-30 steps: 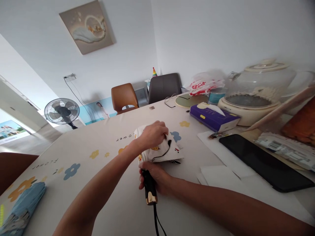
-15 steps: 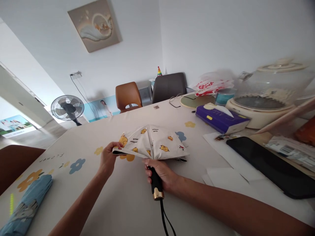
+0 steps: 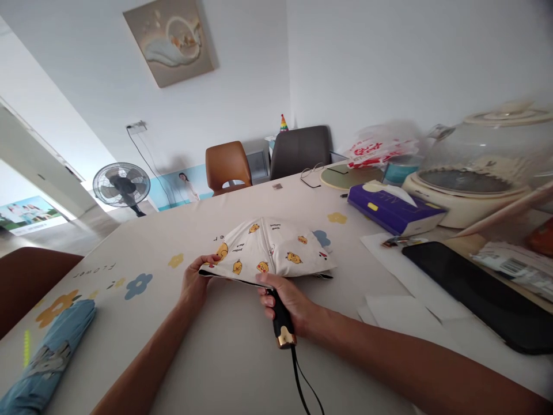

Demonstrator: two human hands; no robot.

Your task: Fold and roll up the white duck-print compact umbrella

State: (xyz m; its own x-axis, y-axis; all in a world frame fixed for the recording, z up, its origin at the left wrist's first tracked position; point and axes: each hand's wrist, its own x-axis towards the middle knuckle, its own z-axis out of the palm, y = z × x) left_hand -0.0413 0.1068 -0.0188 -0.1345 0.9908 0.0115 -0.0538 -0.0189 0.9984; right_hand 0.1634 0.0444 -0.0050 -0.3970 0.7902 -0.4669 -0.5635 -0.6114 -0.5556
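A white umbrella [image 3: 276,248] printed with yellow ducks is partly folded, its cloth fanned out loosely above the table. My right hand [image 3: 289,302] wraps round its black handle [image 3: 283,317], with the thumb up at the lower edge of the cloth. Gold trim and a black wrist strap [image 3: 302,374] are at the handle's end. At the left corner of the cloth, my left hand [image 3: 199,279] pinches the edge, where the dark lining shows. The umbrella's ribs and shaft are hidden under the fabric.
A folded blue umbrella [image 3: 54,351] lies at the left on the tablecloth [image 3: 207,369]. To the right are white papers [image 3: 389,311], a black phone [image 3: 470,294], a purple tissue pack [image 3: 393,207] and a glass-topped pot [image 3: 470,173]. Glasses [image 3: 311,176] rest near the far edge.
The cloth's front edge has spread and bulged a little more between my hands. Both hands keep their holds, and the handle sits slightly further right in view.
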